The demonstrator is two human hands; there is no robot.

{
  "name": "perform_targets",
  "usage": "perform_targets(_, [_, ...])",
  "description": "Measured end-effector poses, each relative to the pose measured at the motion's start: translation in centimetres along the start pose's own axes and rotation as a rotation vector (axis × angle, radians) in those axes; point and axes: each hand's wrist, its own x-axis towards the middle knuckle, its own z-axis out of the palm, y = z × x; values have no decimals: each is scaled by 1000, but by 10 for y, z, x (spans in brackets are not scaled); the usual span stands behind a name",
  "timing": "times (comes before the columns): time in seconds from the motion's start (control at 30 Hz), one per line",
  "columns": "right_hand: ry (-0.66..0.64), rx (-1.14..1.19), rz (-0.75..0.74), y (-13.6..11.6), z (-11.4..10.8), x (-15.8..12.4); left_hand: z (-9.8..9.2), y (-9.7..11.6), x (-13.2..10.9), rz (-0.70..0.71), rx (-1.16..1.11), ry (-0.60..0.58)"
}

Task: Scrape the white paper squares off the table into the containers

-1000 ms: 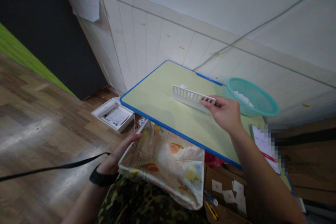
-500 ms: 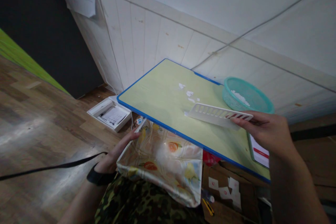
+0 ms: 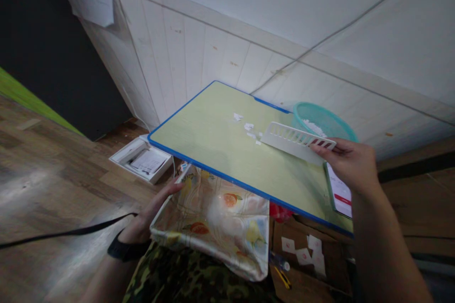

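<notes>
My right hand (image 3: 351, 163) is closed on one end of a white slotted plastic strip (image 3: 291, 141), held tilted with its lower edge at the yellow-green tabletop (image 3: 199, 128). Small white paper bits (image 3: 249, 127) lie in a loose row past its far end. A box-like tray (image 3: 208, 208), lined with fruit-print cloth, rests on my lap just below the table's blue edge. My left hand (image 3: 156, 203) grips the tray's left rim, with its fingers partly hidden. Something whitish and cloudy, which I cannot make out clearly, shows in the tray.
A turquoise basket (image 3: 329, 120) holding white bits stands at the table's back right. A phone (image 3: 339, 189) lies near the right end. On the floor at left is an open white box (image 3: 142, 158). Right of the tray, a cardboard box (image 3: 298, 279) bears white cards and a yellow cutter (image 3: 283, 278).
The white strip has moved farther back across the table, closer to the paper bits. My left hand keeps its grip on the tray. The whole view has shifted slightly.
</notes>
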Motion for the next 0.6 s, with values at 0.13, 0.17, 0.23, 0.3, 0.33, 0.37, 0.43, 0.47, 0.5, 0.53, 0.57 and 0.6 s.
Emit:
perform_targets(0.13, [-24, 35, -28, -7, 4, -5, -12, -8, 8, -141, -9, -79])
perform_targets(0.17, [-33, 31, -33, -8, 5, -5, -15, -11, 11, -153, -25, -108])
perform_targets(0.23, [-31, 24, -30, -10, 6, -6, -20, -14, 15, -156, -49, -153])
perform_targets(0.3, [2, 31, -21, -10, 7, -6, -22, -15, 17, -157, -60, -174])
perform_targets(0.33, [18, 42, -18, -10, 8, -7, -21, -15, 18, -164, -65, -177])
perform_targets(0.37, [26, 54, -18, -10, 9, -7, -21, -15, 17, -176, -69, -178])
perform_targets(0.43, [32, 67, -24, -10, 11, -10, -19, -14, 16, -190, -81, -173])
perform_targets(0.47, [31, 60, -28, -11, 11, -11, -18, -14, 16, -193, -85, -169])
perform_targets(0.5, [27, 49, -33, -12, 12, -12, -17, -13, 15, -195, -85, -162])
perform_targets(0.53, [23, 35, -36, -12, 13, -14, -16, -13, 15, -196, -81, -154])
perform_targets(0.57, [19, 27, -37, -13, 14, -15, -15, -12, 14, -198, -76, -146])
perform_targets(0.6, [15, 25, -35, -14, 15, -17, -14, -12, 14, -199, -70, -135])
